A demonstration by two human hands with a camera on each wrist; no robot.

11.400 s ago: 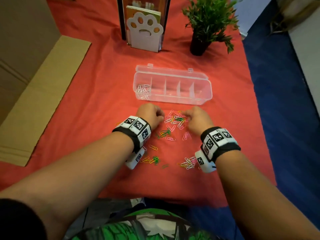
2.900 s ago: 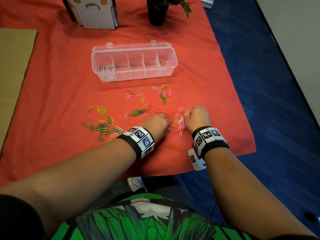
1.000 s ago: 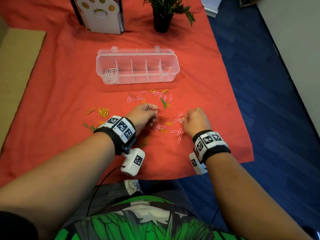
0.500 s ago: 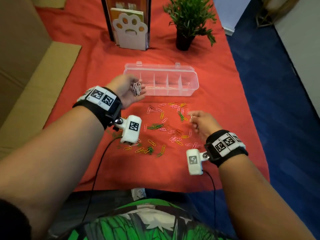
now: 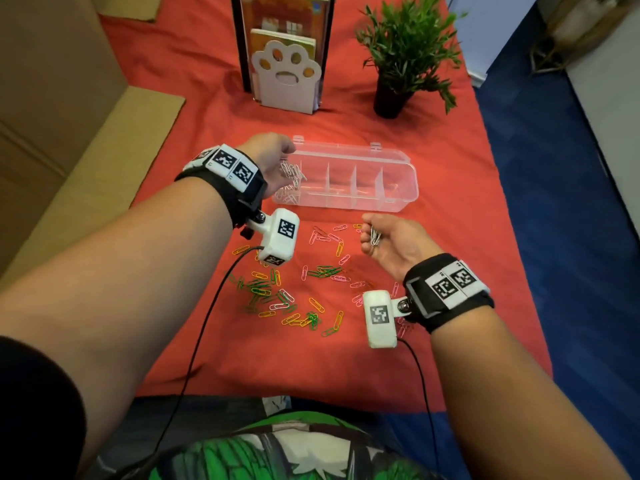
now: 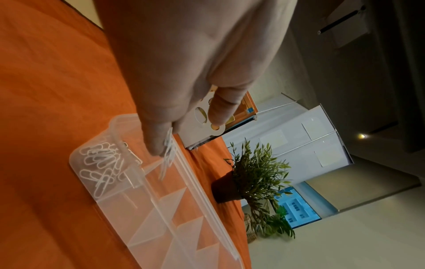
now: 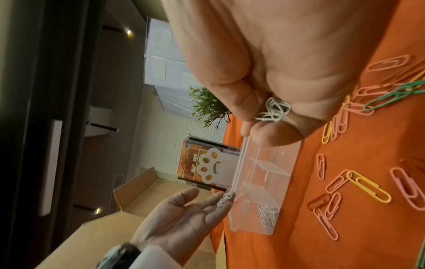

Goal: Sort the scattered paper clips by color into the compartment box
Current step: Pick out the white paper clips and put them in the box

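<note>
The left hand (image 5: pixel 273 161) has swung up from the scattered pile and now tips, palm flat and fingers (image 7: pixel 220 205) nearly straight, over the leftmost compartment of the clear compartment box (image 5: pixel 398 199). White paper clips (image 5: pixel 292 171) are sliding off it onto the white ones already lying there. The right hand (image 5: pixel 394 244) has lifted off the red cloth (image 5: pixel 450 358) on the table too, its fingers curled round a small bunch of white clips (image 5: pixel 375 235) just in front of the box. White looks nearly cleared. I count one box with five compartments, four of them bare. The pink, yellow and green clips (image 5: pixel 294 296), some dozens and too tangled to count, lie loose on the cloth.
</note>
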